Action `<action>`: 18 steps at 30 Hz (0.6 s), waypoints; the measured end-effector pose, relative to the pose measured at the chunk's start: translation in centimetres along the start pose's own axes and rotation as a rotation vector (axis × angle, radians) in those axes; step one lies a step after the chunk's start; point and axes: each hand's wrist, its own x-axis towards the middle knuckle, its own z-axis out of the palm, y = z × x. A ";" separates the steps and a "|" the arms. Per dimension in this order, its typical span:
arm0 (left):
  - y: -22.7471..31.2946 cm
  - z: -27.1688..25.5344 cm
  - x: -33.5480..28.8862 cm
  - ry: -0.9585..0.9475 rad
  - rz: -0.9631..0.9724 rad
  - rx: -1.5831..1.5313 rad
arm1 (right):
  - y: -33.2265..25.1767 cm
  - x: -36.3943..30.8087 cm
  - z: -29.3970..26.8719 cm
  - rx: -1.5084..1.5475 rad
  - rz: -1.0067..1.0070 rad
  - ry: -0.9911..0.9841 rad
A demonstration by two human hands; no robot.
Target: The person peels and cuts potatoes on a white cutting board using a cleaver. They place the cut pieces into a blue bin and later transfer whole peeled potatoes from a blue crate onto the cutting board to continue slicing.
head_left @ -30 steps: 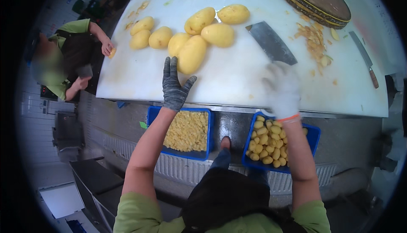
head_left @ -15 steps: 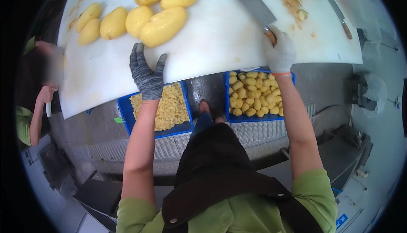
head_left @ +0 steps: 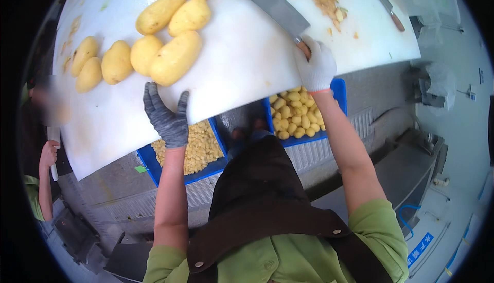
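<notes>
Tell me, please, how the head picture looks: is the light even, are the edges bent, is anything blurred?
Head view: even, bright light, no hard glare on the white cutting board; its straight edge bows from the fisheye, and black corners ring the picture; the peeled potatoes and cleaver are sharp; a co-worker at the left rim is blurred.
</notes>
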 end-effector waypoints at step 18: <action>1.8 2.7 9.2 -0.294 0.140 0.267 | -0.1 1.9 1.7 0.007 -0.052 -0.358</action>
